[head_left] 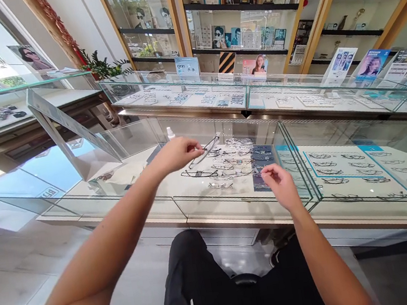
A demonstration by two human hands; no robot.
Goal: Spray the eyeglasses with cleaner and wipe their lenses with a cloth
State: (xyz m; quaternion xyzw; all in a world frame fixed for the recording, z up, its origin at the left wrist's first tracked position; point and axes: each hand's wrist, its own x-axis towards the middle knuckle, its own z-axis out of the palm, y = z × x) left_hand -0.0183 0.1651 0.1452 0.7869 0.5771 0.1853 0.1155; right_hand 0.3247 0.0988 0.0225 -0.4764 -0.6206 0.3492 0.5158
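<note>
My left hand (184, 153) is over the glass counter, thumb and fingers pinched on a pair of eyeglasses (208, 147) with a thin dark rim and clear lens. Just below it shows another dark-rimmed outline (199, 174); whether this is a second pair or a reflection in the glass, I cannot tell. Closer to the counter's front edge, my right hand (280, 184) has its fingertips pressed together. A thin dark line reaches toward them, but what they hold is too fine to make out. Several rows of eyeglasses (236, 155) lie beneath the glass.
A tilted framed mirror or stand (69, 126) rises from the counter at left. A small white bottle (170, 132) stands behind my left hand. To the right, a second glass case (365, 159) displays more eyeglasses. Farther back are another showcase (179, 95) and shelves (243, 6).
</note>
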